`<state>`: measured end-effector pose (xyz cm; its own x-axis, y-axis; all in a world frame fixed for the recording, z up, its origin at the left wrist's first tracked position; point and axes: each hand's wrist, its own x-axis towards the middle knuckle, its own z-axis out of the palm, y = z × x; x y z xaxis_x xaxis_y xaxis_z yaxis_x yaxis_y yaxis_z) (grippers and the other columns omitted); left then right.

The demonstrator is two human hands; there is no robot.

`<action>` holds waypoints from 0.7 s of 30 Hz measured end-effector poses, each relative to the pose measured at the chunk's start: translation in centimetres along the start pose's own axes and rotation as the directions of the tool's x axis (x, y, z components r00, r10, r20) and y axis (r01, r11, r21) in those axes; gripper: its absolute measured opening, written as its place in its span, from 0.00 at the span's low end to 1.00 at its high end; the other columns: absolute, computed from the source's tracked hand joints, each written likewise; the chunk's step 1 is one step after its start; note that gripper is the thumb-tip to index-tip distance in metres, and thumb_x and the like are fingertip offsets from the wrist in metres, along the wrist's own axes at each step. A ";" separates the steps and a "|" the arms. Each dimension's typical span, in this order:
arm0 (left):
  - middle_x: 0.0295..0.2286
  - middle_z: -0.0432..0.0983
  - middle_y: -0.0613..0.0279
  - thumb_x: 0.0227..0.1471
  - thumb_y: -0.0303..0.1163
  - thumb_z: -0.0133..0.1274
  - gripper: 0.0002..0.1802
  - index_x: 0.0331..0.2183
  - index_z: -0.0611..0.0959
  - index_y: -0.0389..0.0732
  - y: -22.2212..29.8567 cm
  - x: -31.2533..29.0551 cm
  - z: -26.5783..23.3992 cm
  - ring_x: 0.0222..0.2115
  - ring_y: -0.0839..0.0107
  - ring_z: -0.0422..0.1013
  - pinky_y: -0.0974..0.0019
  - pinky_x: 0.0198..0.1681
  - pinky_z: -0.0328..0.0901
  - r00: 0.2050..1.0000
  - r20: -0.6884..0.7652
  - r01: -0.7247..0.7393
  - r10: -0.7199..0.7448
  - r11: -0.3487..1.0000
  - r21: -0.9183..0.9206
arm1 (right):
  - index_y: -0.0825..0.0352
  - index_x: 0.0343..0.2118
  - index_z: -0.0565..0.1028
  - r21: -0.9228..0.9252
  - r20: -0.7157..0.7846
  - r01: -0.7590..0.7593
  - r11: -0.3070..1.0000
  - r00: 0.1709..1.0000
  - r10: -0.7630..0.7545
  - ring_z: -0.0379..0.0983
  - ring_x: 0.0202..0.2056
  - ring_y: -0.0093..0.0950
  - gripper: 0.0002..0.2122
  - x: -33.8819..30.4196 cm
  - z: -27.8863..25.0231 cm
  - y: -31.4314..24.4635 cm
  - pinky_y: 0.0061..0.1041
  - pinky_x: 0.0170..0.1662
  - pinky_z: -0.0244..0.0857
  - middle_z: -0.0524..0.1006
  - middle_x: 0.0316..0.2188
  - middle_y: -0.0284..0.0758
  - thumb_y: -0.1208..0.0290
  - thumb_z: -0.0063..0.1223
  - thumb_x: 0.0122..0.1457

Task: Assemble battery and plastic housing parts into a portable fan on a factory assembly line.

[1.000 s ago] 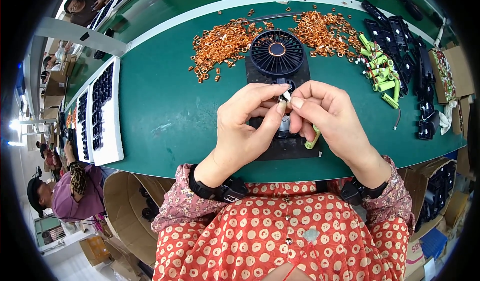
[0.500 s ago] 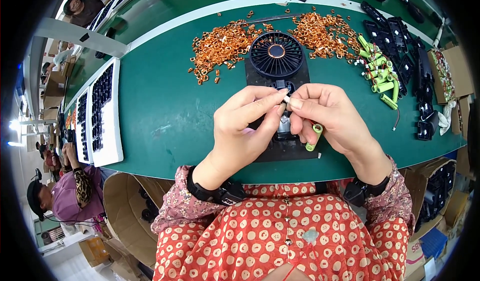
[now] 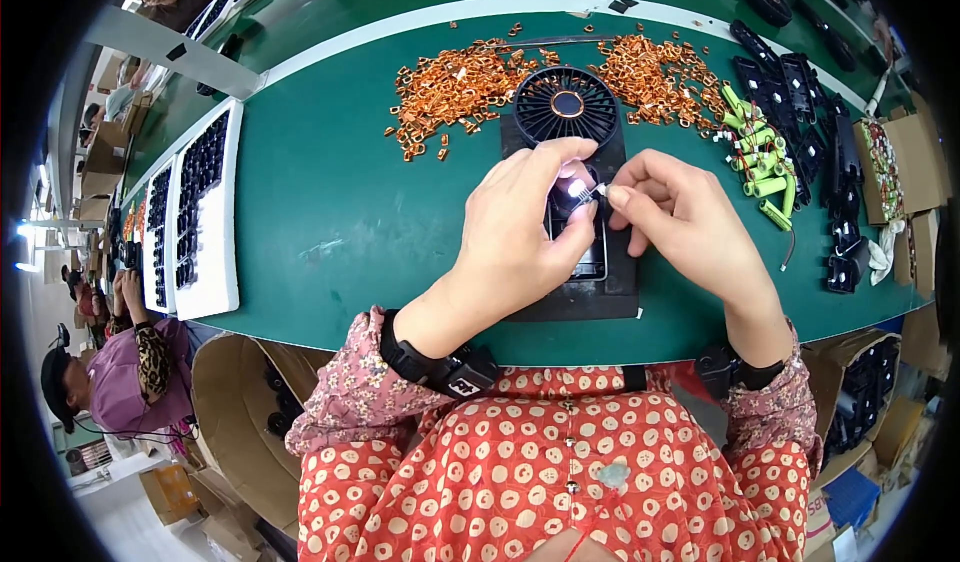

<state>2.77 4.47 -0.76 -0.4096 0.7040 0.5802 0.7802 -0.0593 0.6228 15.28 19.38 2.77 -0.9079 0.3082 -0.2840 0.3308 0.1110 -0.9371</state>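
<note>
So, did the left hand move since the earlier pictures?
Yes: against the orange pieces, the left hand moved forward and slightly right, toward the fan.

A wide way lies over bare tabletop (image 3: 330,232) from centre left to the lower-middle edge, while a white tray (image 3: 222,277) borders it at left, the black fan (image 3: 566,105) and orange pieces (image 3: 455,95) obstruct upper centre, and green cells (image 3: 769,187) with black housings (image 3: 847,157) crowd the right.
</note>
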 end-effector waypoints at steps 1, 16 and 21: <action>0.31 0.78 0.60 0.42 0.20 0.59 0.26 0.47 0.77 0.40 0.1 0.2 0.1 0.33 0.64 0.75 0.63 0.38 0.68 0.998 0.036 0.057 -0.056 0.998 -0.029 | 0.70 0.35 0.75 -0.233 -0.153 0.188 0.954 0.962 -0.227 0.76 0.23 0.25 0.09 -0.1 0.2 0.3 0.23 0.27 0.68 0.79 0.25 0.36 0.68 0.55 0.62; 0.33 0.76 0.62 0.39 0.21 0.60 0.35 0.53 0.72 0.40 -0.5 0.5 -0.3 0.31 0.65 0.73 0.62 0.39 0.69 0.979 0.155 0.160 -0.130 0.966 -0.203 | 0.67 0.31 0.74 -0.586 0.071 0.549 0.596 0.768 -0.637 0.70 0.31 0.36 0.04 2.0 -1.1 0.8 0.33 0.35 0.66 0.70 0.27 0.37 0.74 0.56 0.54; 0.41 0.74 0.55 0.40 0.21 0.64 0.25 0.44 0.79 0.37 -0.9 -1.2 -1.9 0.42 0.59 0.73 0.61 0.45 0.69 0.999 0.018 0.047 -0.049 0.997 0.063 | 0.69 0.31 0.72 -0.385 -0.092 0.413 0.825 0.873 -0.480 0.68 0.27 0.27 0.06 1.9 -1.5 2.0 0.26 0.30 0.62 0.70 0.26 0.34 0.73 0.53 0.61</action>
<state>1.68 2.30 -1.04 -0.4384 0.7188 0.5396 0.7881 0.0188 0.6153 14.58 21.63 0.70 -0.9272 0.3028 0.2204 -0.0031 0.5824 -0.8129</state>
